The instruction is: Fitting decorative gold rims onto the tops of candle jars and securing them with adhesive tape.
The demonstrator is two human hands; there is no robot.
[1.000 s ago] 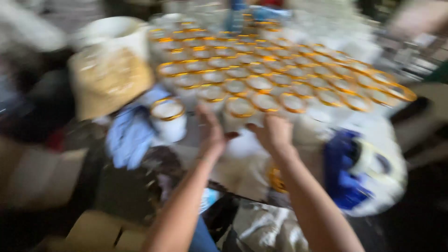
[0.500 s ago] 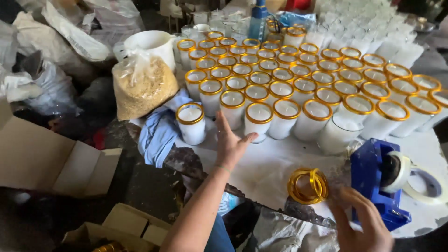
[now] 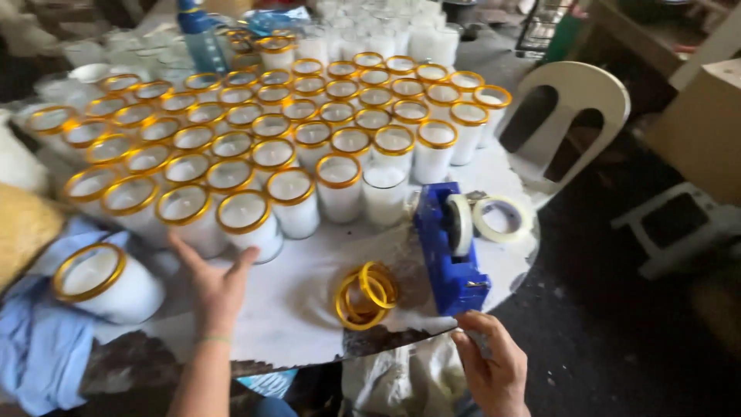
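Resting flat on the surface (image 3: 309,309), the left hand (image 3: 216,282) spreads its fingers toward the nearest candle (image 3: 248,224) in the front row; its grip is apart and clamps nothing, the fingertips just beside the glass. This flat, splayed placement appears to steady the hand next to the row rather than lift anything.

The right hand (image 3: 494,363) sits at the near edge of the surface, below the blue tape dispenser (image 3: 450,247). Its fingers curl with a small pale scrap against them, possibly tape; whether the grip is closed on it cannot be told.

Between the two hands, a loose pile of gold rings (image 3: 365,293) lies within reach of either grip, matching the gold rims already on the candles.

Beyond the left grip, the filled candles stand packed rim to rim, leaving no gap to reach through. One candle (image 3: 104,279) stands apart, left of the left hand, beside a blue cloth (image 3: 38,347). A spare tape roll (image 3: 502,218) lies right of the dispenser. A white chair (image 3: 575,108) stands past the surface.
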